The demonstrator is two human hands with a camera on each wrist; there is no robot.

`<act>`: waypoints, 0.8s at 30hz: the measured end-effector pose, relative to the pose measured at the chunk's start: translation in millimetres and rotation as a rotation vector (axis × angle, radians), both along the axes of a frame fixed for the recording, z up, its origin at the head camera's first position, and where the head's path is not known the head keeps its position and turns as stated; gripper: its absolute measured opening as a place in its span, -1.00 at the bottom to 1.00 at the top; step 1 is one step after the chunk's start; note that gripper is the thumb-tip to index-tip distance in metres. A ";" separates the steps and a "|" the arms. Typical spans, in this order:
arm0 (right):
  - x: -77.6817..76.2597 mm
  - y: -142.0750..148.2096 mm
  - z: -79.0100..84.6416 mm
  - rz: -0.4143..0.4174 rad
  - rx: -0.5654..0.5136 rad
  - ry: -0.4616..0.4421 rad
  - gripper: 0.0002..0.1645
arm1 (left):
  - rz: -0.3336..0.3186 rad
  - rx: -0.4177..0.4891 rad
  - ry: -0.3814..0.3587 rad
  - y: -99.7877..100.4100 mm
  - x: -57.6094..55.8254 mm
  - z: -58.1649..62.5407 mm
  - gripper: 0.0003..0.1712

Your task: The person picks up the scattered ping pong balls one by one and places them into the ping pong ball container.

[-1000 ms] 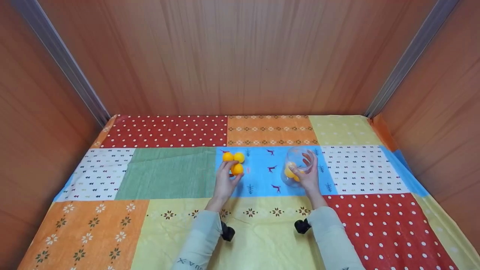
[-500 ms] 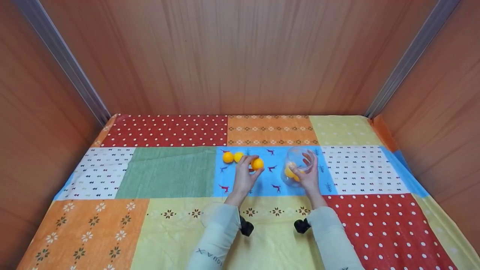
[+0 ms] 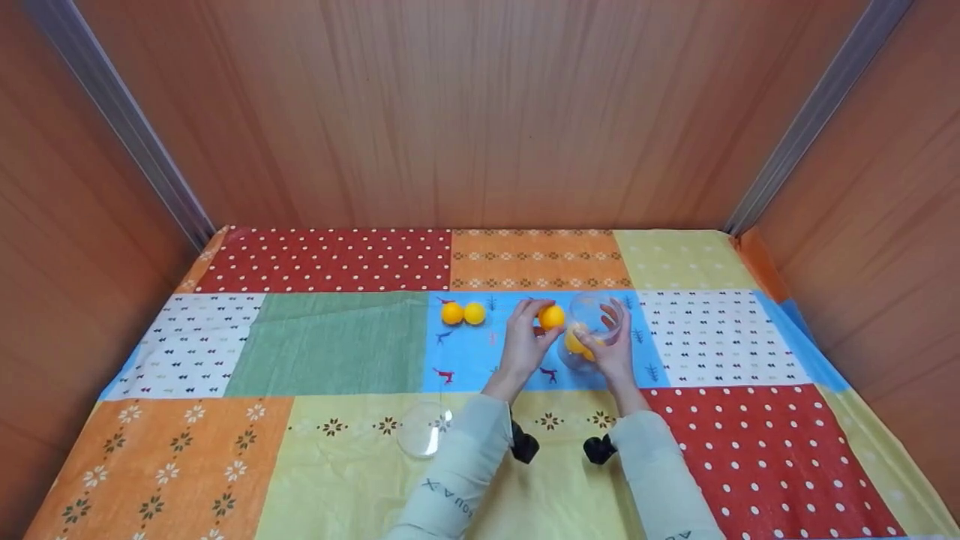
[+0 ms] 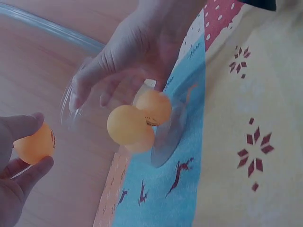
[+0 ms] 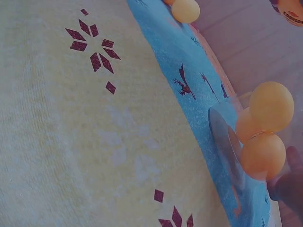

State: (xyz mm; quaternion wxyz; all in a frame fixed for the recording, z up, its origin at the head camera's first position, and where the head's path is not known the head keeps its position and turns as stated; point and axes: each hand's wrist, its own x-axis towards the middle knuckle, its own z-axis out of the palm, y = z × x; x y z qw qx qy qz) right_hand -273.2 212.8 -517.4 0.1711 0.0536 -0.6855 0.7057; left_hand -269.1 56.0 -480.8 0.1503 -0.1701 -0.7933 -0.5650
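My left hand (image 3: 523, 345) pinches an orange ping-pong ball (image 3: 552, 317) between thumb and fingertips, just left of the mouth of a clear jar (image 3: 591, 304). The left wrist view shows the pinched ball (image 4: 35, 145) apart from the jar. My right hand (image 3: 615, 358) grips the jar's right side, with the thumb across the near wall. Inside, several orange balls (image 4: 127, 124) lie at the bottom, seen through the wall. Two more ping-pong balls (image 3: 452, 313) sit side by side on the blue cloth patch, left of my left hand.
A clear round disc, like a lid (image 3: 424, 430), lies on the yellow patch left of my left forearm. A patchwork cloth (image 3: 337, 345) covers the table. Wood-grain panels (image 3: 480, 112) enclose the back and both sides.
My left hand has lifted one ball away from the other two and carried it right, up to the jar. The right hand keeps holding the jar in nearly the same place.
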 end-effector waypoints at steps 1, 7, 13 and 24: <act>0.9 -0.7 1.5 0.001 0.001 -0.003 -0.06 | -0.004 0.007 -0.001 3.4 0.0 1.3 -0.61; 2.1 -0.9 4.7 0.003 -0.004 -0.027 -0.08 | -0.010 0.041 -0.001 21.9 1.0 8.8 -0.61; -1.0 2.4 0.4 -0.007 0.028 -0.027 -0.06 | -0.002 0.019 -0.011 36.9 0.0 17.0 -0.59; -10.7 9.4 -15.0 -0.083 0.177 -0.110 -0.04 | -0.027 -0.007 -0.097 50.8 -4.8 25.6 -0.54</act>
